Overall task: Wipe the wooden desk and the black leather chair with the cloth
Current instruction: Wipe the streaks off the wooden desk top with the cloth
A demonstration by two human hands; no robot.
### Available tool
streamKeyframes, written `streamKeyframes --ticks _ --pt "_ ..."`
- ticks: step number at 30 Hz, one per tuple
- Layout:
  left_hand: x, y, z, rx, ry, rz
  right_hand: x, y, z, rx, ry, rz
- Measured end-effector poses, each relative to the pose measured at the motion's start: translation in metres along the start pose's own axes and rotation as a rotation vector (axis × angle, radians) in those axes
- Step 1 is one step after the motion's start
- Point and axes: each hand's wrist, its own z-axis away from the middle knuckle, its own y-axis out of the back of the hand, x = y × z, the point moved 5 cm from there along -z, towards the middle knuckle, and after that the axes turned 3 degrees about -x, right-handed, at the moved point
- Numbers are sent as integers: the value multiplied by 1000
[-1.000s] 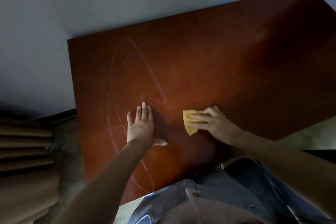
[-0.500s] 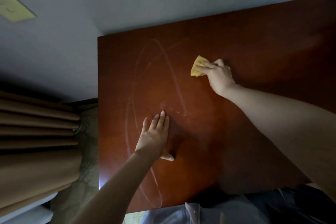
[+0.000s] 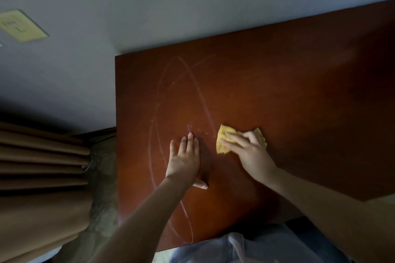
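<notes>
Back from the upper middle, my right hand (image 3: 250,151) presses the yellow cloth (image 3: 224,139) flat at mid-frame on the wooden counter (image 3: 277,92), beside pale streaks (image 3: 201,94); my left hand (image 3: 184,160) lies released, palm-down, bracing me.

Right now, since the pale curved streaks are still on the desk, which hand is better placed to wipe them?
The right hand: it presses the yellow cloth on the wooden desk, just right of the streaks. The left hand lies flat and empty.
</notes>
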Motion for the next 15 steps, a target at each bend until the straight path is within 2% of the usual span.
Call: streamKeyframes --ticks 6,11,13,15 --pt "1 0 1 -14 24 50 -20 1 87 -138 159 -40" --pt "0 -2 1 -4 16 69 -6 24 120 -230 310 4" --pt "-1 -3 1 0 13 70 5 32 116 -287 307 45" --pt "-1 -3 1 0 9 78 20 34 104 -296 217 72"
